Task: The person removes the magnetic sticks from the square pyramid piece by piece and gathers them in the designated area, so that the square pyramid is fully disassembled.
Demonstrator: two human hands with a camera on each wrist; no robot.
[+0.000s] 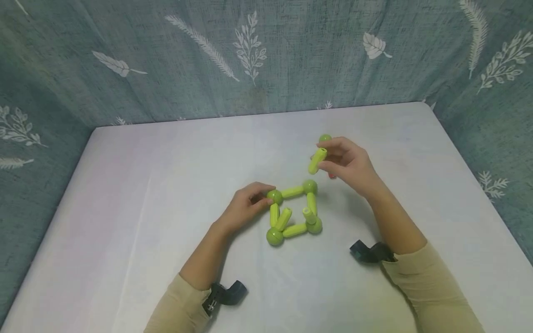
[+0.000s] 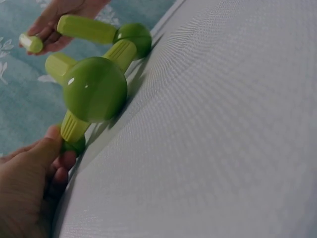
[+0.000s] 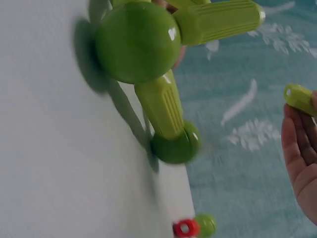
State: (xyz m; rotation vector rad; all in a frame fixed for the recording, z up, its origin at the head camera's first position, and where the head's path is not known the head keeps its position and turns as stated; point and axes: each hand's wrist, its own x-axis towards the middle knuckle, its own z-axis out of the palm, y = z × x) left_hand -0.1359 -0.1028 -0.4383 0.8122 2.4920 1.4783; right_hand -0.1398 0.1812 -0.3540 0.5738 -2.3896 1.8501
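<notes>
A square frame of green balls and yellow-green ribbed rods lies on the table, one ball at each corner. My left hand [image 1: 245, 206] holds the far-left ball [image 1: 275, 197] between thumb and fingers. Two rods stick up from the near corners: one rod [image 1: 284, 218] rises from the near-left ball [image 1: 275, 237], another rod [image 1: 309, 215] from the near-right ball [image 1: 314, 225]. Raised beyond the far-right ball [image 1: 310, 187], my right hand [image 1: 354, 166] pinches a loose rod [image 1: 318, 161], apart from the frame. The right wrist view shows that rod [image 3: 299, 96] at the fingertips.
Behind my right hand are a separate green ball [image 3: 205, 225] and a red piece [image 3: 186, 228] beside it, partly hidden in the head view. The white table [image 1: 175, 162] ends at a patterned blue-green curtain [image 1: 291, 60]. Dark wrist cameras are strapped to both forearms.
</notes>
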